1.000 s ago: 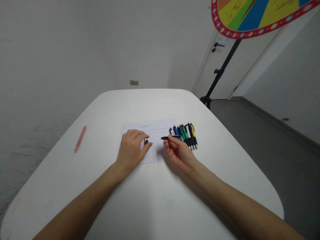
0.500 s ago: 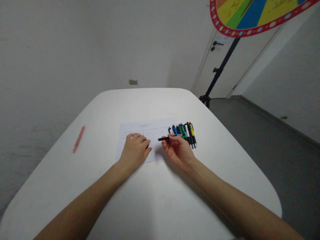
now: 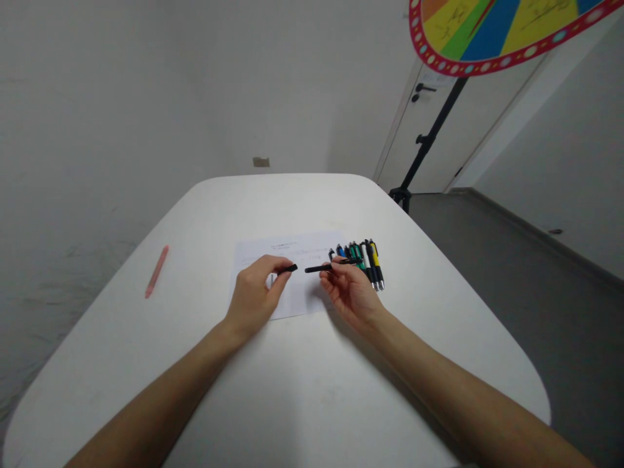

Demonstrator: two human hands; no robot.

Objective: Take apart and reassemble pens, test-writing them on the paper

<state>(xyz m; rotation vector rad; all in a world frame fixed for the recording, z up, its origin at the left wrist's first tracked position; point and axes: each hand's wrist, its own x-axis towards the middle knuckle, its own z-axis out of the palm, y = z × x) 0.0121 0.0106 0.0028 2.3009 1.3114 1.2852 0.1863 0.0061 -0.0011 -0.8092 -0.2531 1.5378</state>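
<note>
Fingers (image 3: 275, 261) of the left hand (image 3: 255, 286) clamp one short black piece (image 3: 291, 268); the right hand (image 3: 355, 296) pinches one slim black pen (image 3: 318, 268).

Paper sheet (image 3: 297, 292): two short lines near the top, longer lines of small characters beneath; too small to read.
Colored wheel (image 3: 490, 39): dark handwritten strokes on two yellow segments (image 3: 539, 25); wording indecipherable.
Door notice (image 3: 436, 79): faint marks on a pale sheet just under the wheel's rim; illegible.
</note>
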